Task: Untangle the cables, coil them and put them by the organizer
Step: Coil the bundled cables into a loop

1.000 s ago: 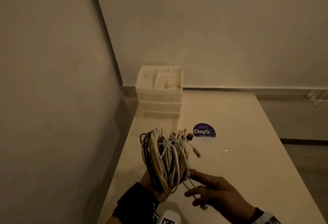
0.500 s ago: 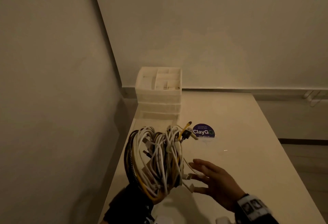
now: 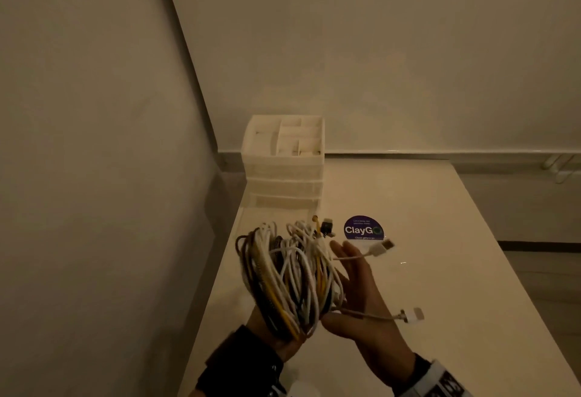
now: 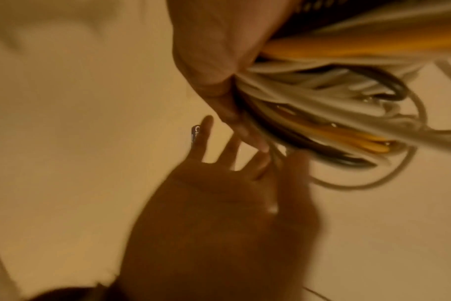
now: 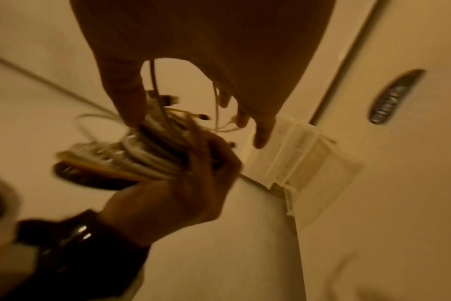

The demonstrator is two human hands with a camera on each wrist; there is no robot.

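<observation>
A tangled bundle of white, yellow and black cables (image 3: 289,274) hangs in the air above the table's near left part. My left hand (image 3: 261,327) grips it from below, fingers curled round the loops (image 4: 322,114). My right hand (image 3: 361,296) lies with straight, spread fingers against the bundle's right side, the thumb by its lower end. Two white plug ends (image 3: 382,247) (image 3: 412,315) stick out to the right past that hand. The white organizer (image 3: 283,157), with open compartments on top and drawers below, stands at the table's far left corner, beyond the bundle.
The pale table (image 3: 424,270) runs along the left wall, with its free edge on the right. A round purple ClayGo sticker (image 3: 363,230) lies on it just right of the bundle. Both wrists wear dark bands with cameras.
My right hand let go of a thin white cable, opened and moved up against the bundle's right side. The left hand turned the bundle, and loose plug ends swung out to the right.
</observation>
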